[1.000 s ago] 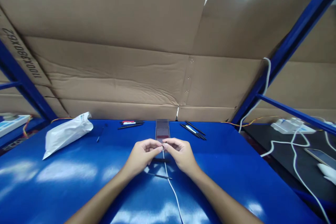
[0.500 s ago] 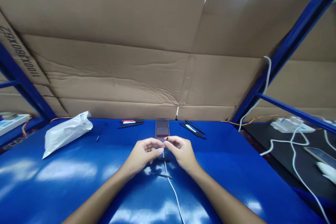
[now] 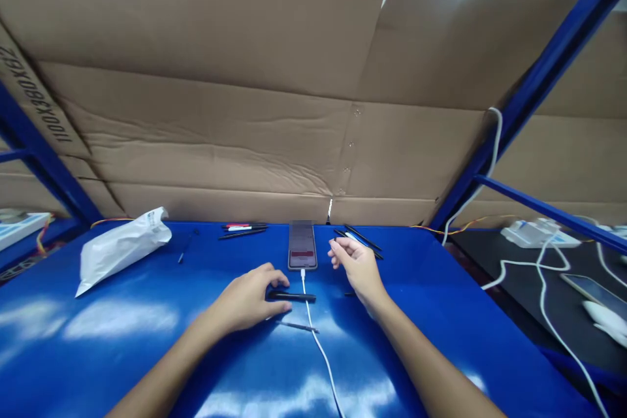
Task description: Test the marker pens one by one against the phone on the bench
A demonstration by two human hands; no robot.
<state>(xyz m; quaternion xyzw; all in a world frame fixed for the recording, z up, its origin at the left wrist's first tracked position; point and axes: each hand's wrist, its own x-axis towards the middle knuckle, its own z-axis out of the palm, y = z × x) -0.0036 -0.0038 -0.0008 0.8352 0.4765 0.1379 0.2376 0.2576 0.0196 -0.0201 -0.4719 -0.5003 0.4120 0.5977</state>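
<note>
My left hand (image 3: 247, 298) lies low on the blue table (image 3: 147, 339), its fingertips closed on the end of a black pen barrel (image 3: 294, 297). A thin dark refill (image 3: 296, 325) lies just in front of it. My right hand (image 3: 356, 262) hovers over the table right of a phone (image 3: 302, 247), fingers loosely curled and apart, and I see nothing in it. It is close to a group of black pens (image 3: 362, 240). A white cable (image 3: 321, 346) runs from the phone toward me between my arms.
More pens (image 3: 243, 229) lie at the back left of the phone, and a white plastic bag (image 3: 120, 248) at the far left. Cardboard sheets (image 3: 245, 111) wall off the back. Blue rack posts stand on both sides. White cables and a power strip (image 3: 536, 233) lie on the dark surface at right.
My hands, pinched together in front of the phone before, have separated. The left dropped to the black pen barrel on the table; the right moved back and right toward the pens.
</note>
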